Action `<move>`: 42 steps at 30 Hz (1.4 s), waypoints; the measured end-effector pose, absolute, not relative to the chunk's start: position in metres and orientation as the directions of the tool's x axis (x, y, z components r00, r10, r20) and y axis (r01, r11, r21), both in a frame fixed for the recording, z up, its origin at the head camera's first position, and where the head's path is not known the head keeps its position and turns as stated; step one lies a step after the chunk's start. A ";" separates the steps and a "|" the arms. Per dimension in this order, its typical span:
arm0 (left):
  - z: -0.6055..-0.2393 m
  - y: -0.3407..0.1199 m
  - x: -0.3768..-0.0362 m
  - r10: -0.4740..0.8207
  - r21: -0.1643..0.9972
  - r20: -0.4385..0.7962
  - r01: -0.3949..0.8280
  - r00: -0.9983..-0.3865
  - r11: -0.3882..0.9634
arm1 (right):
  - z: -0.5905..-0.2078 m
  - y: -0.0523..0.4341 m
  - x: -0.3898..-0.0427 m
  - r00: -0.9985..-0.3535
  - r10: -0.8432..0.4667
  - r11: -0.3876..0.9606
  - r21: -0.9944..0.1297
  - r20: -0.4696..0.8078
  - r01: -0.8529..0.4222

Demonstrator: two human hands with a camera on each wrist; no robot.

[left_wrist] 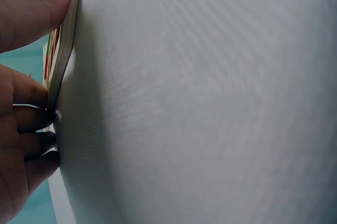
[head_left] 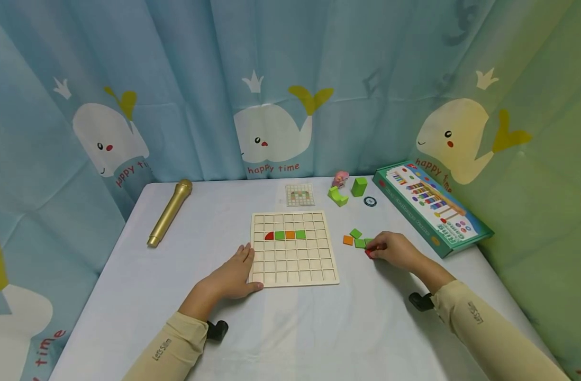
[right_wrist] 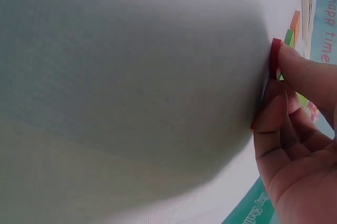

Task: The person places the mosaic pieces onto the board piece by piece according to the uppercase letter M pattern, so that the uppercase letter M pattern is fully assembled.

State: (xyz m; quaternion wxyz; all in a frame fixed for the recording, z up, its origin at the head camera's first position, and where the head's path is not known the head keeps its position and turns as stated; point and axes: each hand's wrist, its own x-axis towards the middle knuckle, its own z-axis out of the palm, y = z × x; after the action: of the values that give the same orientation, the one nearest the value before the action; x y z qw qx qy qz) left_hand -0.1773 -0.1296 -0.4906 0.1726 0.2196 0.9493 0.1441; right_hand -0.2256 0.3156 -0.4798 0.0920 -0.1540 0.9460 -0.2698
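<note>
My left hand point(head_left: 234, 273) rests against the left edge of a wooden grid board point(head_left: 294, 265), its thumb at the near left corner. In the left wrist view the thumb touches the board's side point(left_wrist: 67, 39). One row of the board holds a red rounded tile point(head_left: 270, 236), a green tile point(head_left: 279, 235), an orange tile point(head_left: 290, 235) and another green tile point(head_left: 300, 234). Right of the board, my right hand point(head_left: 394, 251) pinches a red tile point(right_wrist: 274, 59) between thumb and fingers, close over the table. Beside it lie green tiles point(head_left: 360, 243) and an orange tile point(head_left: 348, 240).
A pattern card point(head_left: 300, 195) lies behind the board. Farther right are a pink figure point(head_left: 340, 179), green blocks point(head_left: 359, 187), a dark round disc point(head_left: 370, 201) and a game box point(head_left: 430, 206). A gold microphone point(head_left: 170, 212) lies at the left.
</note>
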 end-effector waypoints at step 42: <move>-0.495 -0.131 -0.177 0.462 0.358 -0.269 0.358 -0.845 0.863 | -0.461 0.295 -0.235 -0.877 -0.459 0.784 -0.528 -0.139 -0.327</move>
State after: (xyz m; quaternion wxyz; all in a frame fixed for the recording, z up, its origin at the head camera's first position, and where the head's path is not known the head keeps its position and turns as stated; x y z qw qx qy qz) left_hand -0.1775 -0.1311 -0.4950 0.1758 0.2159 0.9489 0.1485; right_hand -0.2350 0.2955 -0.4613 0.1311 -0.2100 0.9353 -0.2530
